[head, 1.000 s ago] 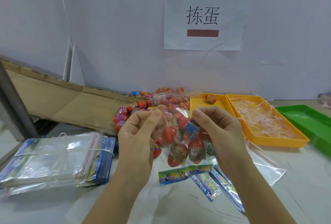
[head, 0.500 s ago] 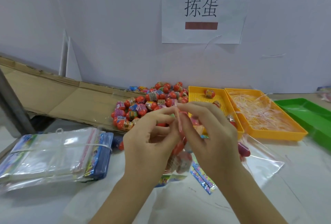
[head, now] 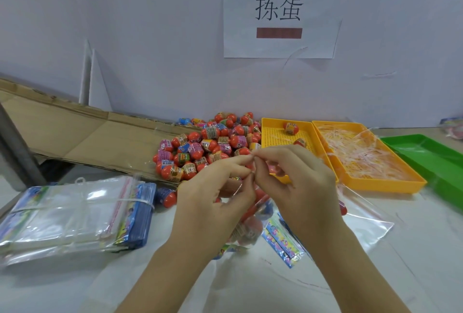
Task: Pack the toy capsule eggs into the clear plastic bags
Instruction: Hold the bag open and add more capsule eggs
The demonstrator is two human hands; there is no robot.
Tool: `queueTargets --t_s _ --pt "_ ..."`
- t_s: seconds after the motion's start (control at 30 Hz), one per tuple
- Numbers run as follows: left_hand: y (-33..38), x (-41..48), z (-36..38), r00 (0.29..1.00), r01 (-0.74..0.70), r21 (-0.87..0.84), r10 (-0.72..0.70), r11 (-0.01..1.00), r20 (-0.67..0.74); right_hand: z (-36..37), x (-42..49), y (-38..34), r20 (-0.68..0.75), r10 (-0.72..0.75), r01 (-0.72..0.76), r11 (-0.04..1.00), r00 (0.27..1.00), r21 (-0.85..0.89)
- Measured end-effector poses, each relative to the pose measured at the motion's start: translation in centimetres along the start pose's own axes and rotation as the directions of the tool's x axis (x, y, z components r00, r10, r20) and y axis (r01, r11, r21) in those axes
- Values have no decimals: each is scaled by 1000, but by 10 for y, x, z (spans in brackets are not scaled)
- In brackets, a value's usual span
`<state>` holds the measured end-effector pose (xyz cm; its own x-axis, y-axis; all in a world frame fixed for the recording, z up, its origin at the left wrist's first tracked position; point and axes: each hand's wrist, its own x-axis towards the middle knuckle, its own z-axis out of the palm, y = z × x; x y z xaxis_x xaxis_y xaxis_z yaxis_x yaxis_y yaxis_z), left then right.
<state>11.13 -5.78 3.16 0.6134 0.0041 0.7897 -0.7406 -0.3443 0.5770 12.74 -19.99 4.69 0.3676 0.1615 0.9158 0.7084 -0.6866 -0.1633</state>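
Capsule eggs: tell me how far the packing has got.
Done: the clear bag holds several eggs. In hand: left hand and right hand pinch its top edge, apparently closing it. Left: a big loose egg pile and a banded bundle of empty bags.

I see the egg pile [head: 208,147] heaped at back centre: orange-red capsules with printed bands, lying every which way. 1 filled bag [head: 250,227], clear with eggs inside, is pinched at its top by left hand [head: 213,202] and right hand [head: 298,187]. Banded stack of empty bags [head: 70,215] lies flat at left, 1 stray egg [head: 167,196] just beside it. 1 loose bag [head: 363,215] lies flat at right.
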Motion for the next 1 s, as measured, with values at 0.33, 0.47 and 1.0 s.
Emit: queueTargets --t_s 0.33,0.47,1.0 --pt "3 -3 -5 1000 -7 35 7 999 1 3 -2 -7 -87 27 -39 989 996 -146" --pt "-16 -2 12 969 239 32 -236 970 -77 2 -1 -6 -100 39 -58 978 994 -199" --pt "-21 11 -14 858 291 -340 -401 894 -321 -28 8 45 35 476 -476 879 879 -5"
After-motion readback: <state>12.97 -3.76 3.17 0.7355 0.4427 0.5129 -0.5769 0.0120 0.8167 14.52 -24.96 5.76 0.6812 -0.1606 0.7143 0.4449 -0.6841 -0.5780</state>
